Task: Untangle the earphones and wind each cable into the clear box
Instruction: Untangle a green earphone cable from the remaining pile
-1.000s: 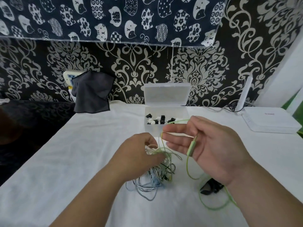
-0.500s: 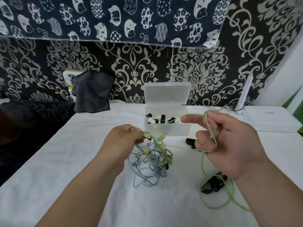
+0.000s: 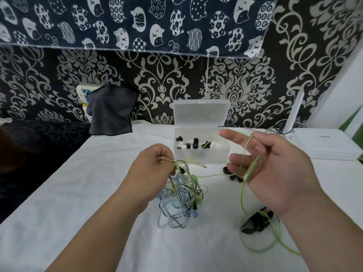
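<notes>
**On the white table: green cable strung between both hands**

At the table's [image 3: 78, 213] near right edge, a slack loop of the green cable [image 3: 242, 195] is lying on the cloth and crossing over a black bundle [image 3: 255, 222]. From there the cable is rising to the right hand [image 3: 275, 169], which is hovering over the right-centre with its palm showing. Its fingers are loosely spread and mostly straight. The cable is draping over the upper fingers and running down across the palm, with the inline remote [image 3: 251, 168] lying against the palm. No pinch on the cable is visible.

Just left of centre, the left hand [image 3: 155, 169] is curling its fingers together and pinching several strands at the top of the earphone tangle [image 3: 182, 201]. The tangle of blue, black, pale and green cables is hanging from that pinch, and its lowest loops are resting on the cloth. One taut green strand is running from the pinch up and right to the right hand's fingers, passing in front of the clear box [image 3: 202, 156].

Small black pieces [image 3: 233, 176] are lying on the cloth just below the right hand's fingers. The clear box is sitting at centre toward the far edge, with its lid [image 3: 200, 112] standing open. Black and white ear tips [image 3: 188, 144] are sitting inside.

A dark cloth [image 3: 112, 112] is hanging at the far left edge. A white router [image 3: 330, 144] is sitting at the far right corner.
</notes>
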